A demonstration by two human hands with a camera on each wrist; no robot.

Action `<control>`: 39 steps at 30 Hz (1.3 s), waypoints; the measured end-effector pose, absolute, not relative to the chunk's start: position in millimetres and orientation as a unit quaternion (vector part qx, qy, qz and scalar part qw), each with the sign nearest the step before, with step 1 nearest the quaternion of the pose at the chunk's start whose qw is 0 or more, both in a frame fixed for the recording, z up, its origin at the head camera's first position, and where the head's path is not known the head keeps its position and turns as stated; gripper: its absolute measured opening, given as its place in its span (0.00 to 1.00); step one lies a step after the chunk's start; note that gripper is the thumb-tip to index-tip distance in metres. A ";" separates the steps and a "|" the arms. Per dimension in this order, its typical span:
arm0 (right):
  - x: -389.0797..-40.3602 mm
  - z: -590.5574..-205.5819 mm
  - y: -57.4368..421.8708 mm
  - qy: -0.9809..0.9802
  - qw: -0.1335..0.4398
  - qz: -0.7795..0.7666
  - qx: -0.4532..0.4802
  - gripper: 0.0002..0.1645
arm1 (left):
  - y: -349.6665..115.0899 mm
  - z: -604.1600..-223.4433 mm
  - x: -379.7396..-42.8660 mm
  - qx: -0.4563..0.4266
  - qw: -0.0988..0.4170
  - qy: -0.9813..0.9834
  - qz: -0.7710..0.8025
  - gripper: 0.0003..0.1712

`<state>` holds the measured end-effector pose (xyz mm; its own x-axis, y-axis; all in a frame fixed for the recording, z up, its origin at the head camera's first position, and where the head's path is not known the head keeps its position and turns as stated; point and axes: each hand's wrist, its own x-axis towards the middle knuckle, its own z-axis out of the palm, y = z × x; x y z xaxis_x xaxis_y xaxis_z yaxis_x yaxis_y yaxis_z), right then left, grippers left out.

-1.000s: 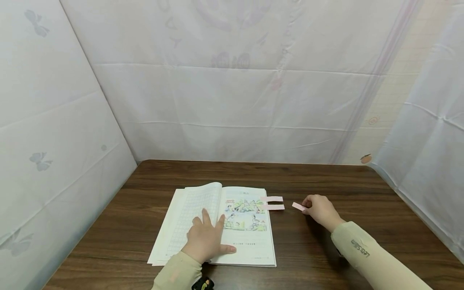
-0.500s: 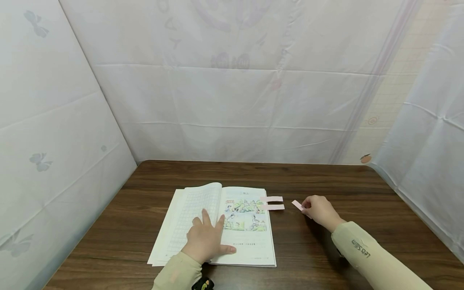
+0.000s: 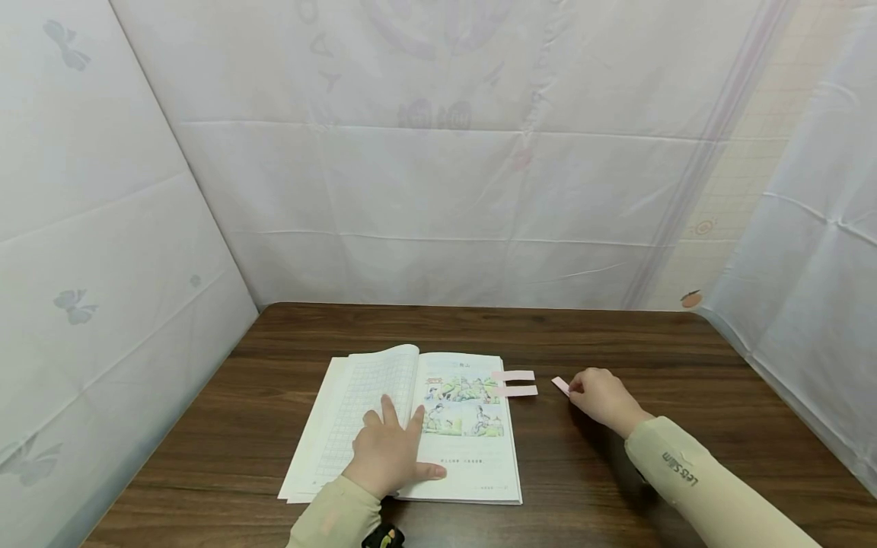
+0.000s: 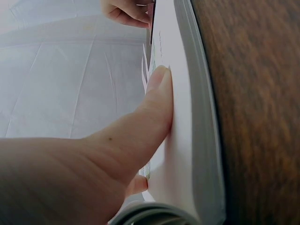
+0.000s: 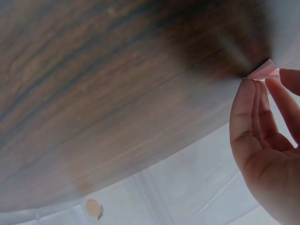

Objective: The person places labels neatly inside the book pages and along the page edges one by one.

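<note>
An open book [image 3: 473,479] lies on the table, a grid page on its left and coloured drawings on its right. My left hand [image 3: 386,449] rests on it near the spine, fingers spread; in the left wrist view its thumb [image 4: 157,93] presses the page. Two pink paper strips [image 3: 518,376] stick out past the book's right edge. To the right of them, my right hand [image 3: 606,399] pinches another pink paper strip [image 3: 560,385] close over the table. In the right wrist view, the fingertips meet at this strip [image 5: 265,70], hiding part of it.
The dark wooden table [image 3: 226,396] carries the book and reaches back to a white patterned cloth [image 3: 425,198]. More cloth [image 3: 103,266] closes in the left side, and the right side likewise. A black wristband [image 3: 384,536] shows at the left wrist.
The pink strip at my right hand has turned slightly, and less of it shows beyond the fingers, which have shifted a little. The left hand and the book stay put.
</note>
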<state>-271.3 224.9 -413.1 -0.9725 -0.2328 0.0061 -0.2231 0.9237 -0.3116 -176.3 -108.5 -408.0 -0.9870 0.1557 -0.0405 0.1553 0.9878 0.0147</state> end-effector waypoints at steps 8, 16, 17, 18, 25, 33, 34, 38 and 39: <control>-272.7 -412.8 222.7 0.982 0.000 -0.131 -0.134 0.10 | -109.0 -408.9 -176.6 0.081 0.018 0.997 0.004 0.59; -272.9 -415.4 221.4 0.982 -0.004 -0.137 -0.127 0.08 | -108.7 -408.5 -176.6 0.080 0.020 0.997 0.010 0.59; -273.0 -415.6 221.3 0.982 -0.006 -0.141 -0.127 0.08 | -108.6 -408.5 -176.7 0.080 0.020 0.997 0.010 0.59; -273.2 -416.0 221.5 0.981 -0.006 -0.147 -0.126 0.08 | -108.6 -408.5 -176.7 0.080 0.020 0.997 0.010 0.59; -275.0 -415.7 223.7 0.970 0.002 -0.217 -0.109 0.08 | -109.0 -409.1 -176.8 0.080 0.016 0.997 0.007 0.59; -278.7 -412.3 221.6 0.943 0.060 -0.326 -0.034 0.07 | -109.3 -409.2 -176.7 0.080 0.016 0.997 0.007 0.59; -279.8 -412.7 221.2 0.940 0.063 -0.335 -0.027 0.07 | -109.3 -409.2 -176.7 0.079 0.016 0.997 0.006 0.59; -283.5 -413.2 219.9 0.929 0.071 -0.363 -0.004 0.06 | -109.2 -409.3 -176.9 0.078 0.018 0.997 0.010 0.59; -284.2 -413.2 219.5 0.927 0.072 -0.368 0.001 0.06 | -109.1 -409.3 -177.0 0.078 0.018 0.997 0.008 0.59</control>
